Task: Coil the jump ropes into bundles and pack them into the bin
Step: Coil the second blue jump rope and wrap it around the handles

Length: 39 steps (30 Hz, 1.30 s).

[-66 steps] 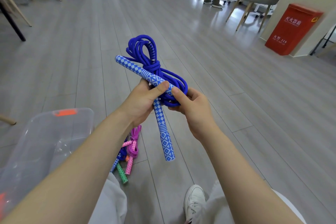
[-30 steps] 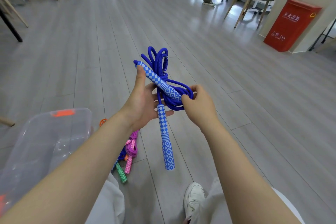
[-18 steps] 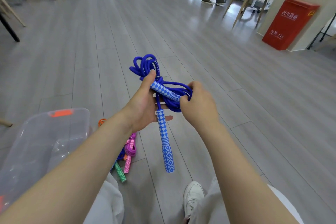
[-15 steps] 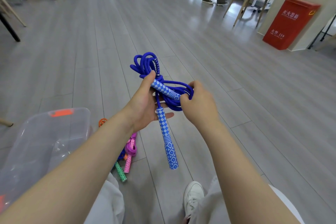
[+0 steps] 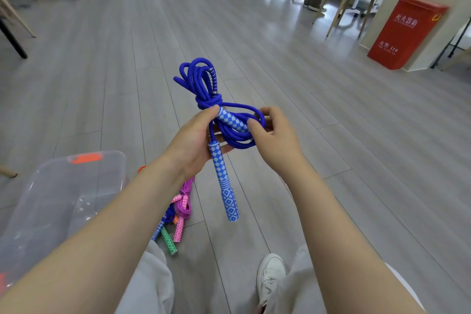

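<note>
Blue jump rope [image 5: 204, 89]: coiled into a bundle and held in the air in front of the person, above the floor. Its loops stand up from a knot-like wrap, and more loops curl down between the two hands.
Upper handle [image 5: 232, 122]: blue with a white diamond pattern, lying slantwise across the loops between the two hands.
Lower handle [image 5: 224, 181]: same pattern, hanging straight down from the bundle, free of both hands.
Left hand [image 5: 192, 144]: palm up under the bundle, thumb pressed on the near end of the upper handle, fingers under the rope; it grips the rope.
Right hand [image 5: 276, 135]: fingers curled round the loops at the right side of the bundle, thumb tip against the upper handle.
Bin [image 5: 61, 199]: clear plastic, on the floor at the lower left beside the person's left arm, with an orange latch [image 5: 85, 157] on its far rim. Through its wall only glare shows; I cannot tell whether anything lies in it.
Other jump ropes [image 5: 178, 211]: a small heap on the floor just right of the bin, outside it: a pink one, a blue one and a green handle, partly hidden by the left arm.
Floor [image 5: 331, 160]: grey planks.
Red box [image 5: 405, 33]: stands far right against the wall, well apart from the ropes.
Shoe [image 5: 270, 273]: white, at the bottom edge.
</note>
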Available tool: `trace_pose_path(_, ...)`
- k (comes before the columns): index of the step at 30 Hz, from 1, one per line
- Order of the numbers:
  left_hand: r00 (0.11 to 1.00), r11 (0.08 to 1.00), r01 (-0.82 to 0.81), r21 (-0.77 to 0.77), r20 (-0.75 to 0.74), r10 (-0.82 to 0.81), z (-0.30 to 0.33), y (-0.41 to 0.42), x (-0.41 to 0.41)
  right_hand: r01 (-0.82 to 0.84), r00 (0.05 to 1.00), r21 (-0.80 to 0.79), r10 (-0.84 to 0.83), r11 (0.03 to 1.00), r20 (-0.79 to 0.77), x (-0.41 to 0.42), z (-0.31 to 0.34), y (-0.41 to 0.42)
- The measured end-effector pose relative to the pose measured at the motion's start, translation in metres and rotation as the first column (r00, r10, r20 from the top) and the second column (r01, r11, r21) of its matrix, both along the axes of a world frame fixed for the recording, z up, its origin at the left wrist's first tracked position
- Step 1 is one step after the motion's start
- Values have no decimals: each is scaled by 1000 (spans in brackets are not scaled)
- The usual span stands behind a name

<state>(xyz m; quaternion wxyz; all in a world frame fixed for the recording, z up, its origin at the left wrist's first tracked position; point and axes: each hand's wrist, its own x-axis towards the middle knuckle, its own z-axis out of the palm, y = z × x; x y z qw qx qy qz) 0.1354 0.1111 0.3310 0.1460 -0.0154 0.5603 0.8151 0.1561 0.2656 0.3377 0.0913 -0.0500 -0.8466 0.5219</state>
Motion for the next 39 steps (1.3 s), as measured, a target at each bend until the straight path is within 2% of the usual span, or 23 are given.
trace_pose_path(3, 998, 1000, -9, -23, -62, 8, -1, -2, 0, -78, 995, -27, 79, 997, 53, 0, -4, 0)
trace_pose_path(6, 998, 998, 32, -58, -55, -35, -1, -3, 0, -79, 996, 81, 75, 994, 46, 4, -7, -1)
trace_pose_path(9, 993, 986, 112, -124, 35, -108, -3, -9, -4, -34, 999, 293, 27, 955, 27, 8, -2, 3)
trace_pose_path(11, 995, 996, 43, -73, 96, -36, -3, -15, -9, -44, 999, 417, 36, 908, 28, 10, 1, 8)
trace_pose_path(13, 990, 996, -86, 17, 110, 83, -4, -20, -14, -86, 996, 472, 80, 877, 33, 11, 1, 10)
trace_pose_path(17, 986, 976, -159, 146, 71, 150, -3, -21, -18, -131, 991, 465, 126, 876, 41, 11, -3, 9)
trace_pose_path(26, 913, 867, -400, 297, 49, 404, 7, -34, -25, -132, 989, 340, 101, 931, 107, 6, -12, 6)
trace_pose_path(29, 886, 806, -452, 382, 88, 455, 13, -46, -28, -110, 990, 347, 71, 931, 123, 3, -13, 13)
trace_pose_path(32, 868, 728, -484, 485, 164, 468, 16, -58, -29, -69, 987, 419, 0, 905, 162, -2, -11, 18)
trace_pose_path(35, 856, 716, -509, 477, 195, 479, 18, -65, -30, -58, 985, 473, -27, 879, 170, -5, -14, 21)
trace_pose_path(39, 829, 688, -551, 472, 211, 518, 20, -73, -31, -21, 978, 469, -78, 883, 192, -10, -19, 30)
